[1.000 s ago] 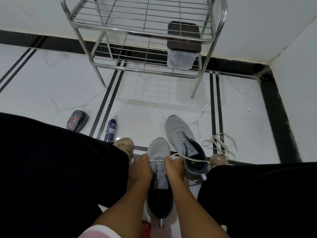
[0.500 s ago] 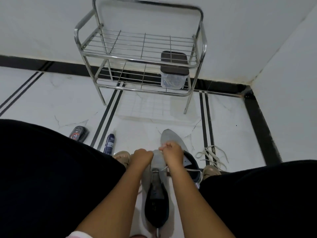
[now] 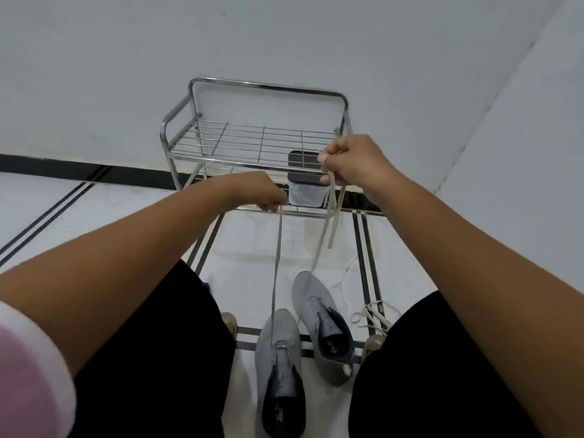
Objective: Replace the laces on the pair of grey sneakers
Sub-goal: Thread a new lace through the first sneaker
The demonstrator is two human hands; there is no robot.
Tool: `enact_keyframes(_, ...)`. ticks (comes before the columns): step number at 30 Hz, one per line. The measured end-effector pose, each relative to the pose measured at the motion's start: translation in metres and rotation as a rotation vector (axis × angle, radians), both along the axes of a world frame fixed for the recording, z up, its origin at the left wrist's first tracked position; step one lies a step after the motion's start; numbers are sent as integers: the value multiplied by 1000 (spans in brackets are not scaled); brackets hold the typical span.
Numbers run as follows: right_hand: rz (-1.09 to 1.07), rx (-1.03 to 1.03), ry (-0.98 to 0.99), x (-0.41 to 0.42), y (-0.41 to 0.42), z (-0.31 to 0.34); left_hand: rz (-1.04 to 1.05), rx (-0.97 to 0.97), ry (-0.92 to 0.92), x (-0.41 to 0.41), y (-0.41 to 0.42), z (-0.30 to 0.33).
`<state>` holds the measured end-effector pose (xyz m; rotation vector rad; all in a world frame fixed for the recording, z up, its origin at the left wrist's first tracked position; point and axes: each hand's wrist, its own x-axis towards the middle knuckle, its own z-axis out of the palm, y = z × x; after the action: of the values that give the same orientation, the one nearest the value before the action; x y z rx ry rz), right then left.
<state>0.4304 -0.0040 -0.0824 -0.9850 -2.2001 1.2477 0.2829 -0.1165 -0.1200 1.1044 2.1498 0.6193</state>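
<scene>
Fingers of the left hand (image 3: 264,192) curl tight and pinch one end of a grey lace (image 3: 276,273), in the middle of the frame. Fingers of the right hand (image 3: 350,161), a bit higher and to the right, curl round the other end of the same lace, and a short loose bit hangs down below that fist. Both ends are pulled up straight from the shoe below.

The lace goes down to the near grey sneaker (image 3: 278,358), at the bottom middle of the frame. It passes through the lowest holes near the toe. The other holes look bare. This shoe is dark inside.

The second grey sneaker (image 3: 319,324) lies just beside it to the right, tipped a little, with no lace that I can see.

A loose white lace (image 3: 371,316) lies in a heap on the floor at the lower right.

A metal rack (image 3: 252,143) stands by the wall in the upper middle. On its low shelf sits a clear box with a dark lid (image 3: 305,184). I cannot tell what is in it.
</scene>
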Motion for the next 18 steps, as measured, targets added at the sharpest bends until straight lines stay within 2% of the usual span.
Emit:
enact_keyframes(3,2,-12,171,13,3,1,67,166,-216,-6,-7,13)
enact_keyframes(8,9,-60,203,15,0,5,156,388,-468,4,-1,32)
enact_keyframes(13,27,-122,257,9,-6,14,116,529,-452,6,-1,37)
enact_keyframes(18,30,-50,254,7,-3,15,125,626,-382,14,0,39)
